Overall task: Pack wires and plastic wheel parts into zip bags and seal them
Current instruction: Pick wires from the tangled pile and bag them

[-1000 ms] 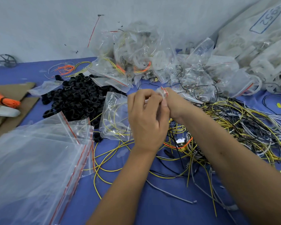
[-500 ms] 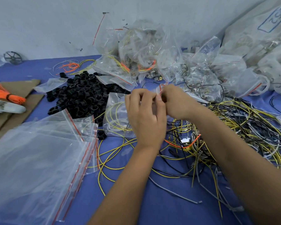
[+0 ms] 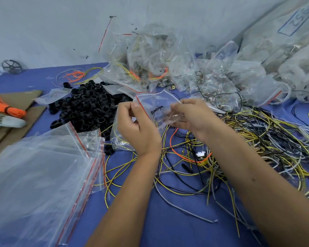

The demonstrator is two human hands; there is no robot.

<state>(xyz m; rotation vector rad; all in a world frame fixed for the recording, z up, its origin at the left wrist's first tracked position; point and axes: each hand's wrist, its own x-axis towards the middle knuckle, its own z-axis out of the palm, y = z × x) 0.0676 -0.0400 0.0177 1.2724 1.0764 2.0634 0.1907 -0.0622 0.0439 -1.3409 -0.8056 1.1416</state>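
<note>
Hands mid-desk, above the wire tangle: left hand pinches the red zip edge of a small clear zip bag, right hand pinches its other side, fingers curled on the film. Bag held in the air, crumpled, mouth looks open; contents unclear. Step looks like opening or sealing; next it needs the strip aligned and pressed along. Beyond: black wheel parts, filled bags at far edge.

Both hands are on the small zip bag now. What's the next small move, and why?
Probably run the pinch along the red zip strip to seal it. The left hand and right hand hold the small zip bag by its two ends, something dark and thin already shows inside, and its mouth looks partly open.
</note>
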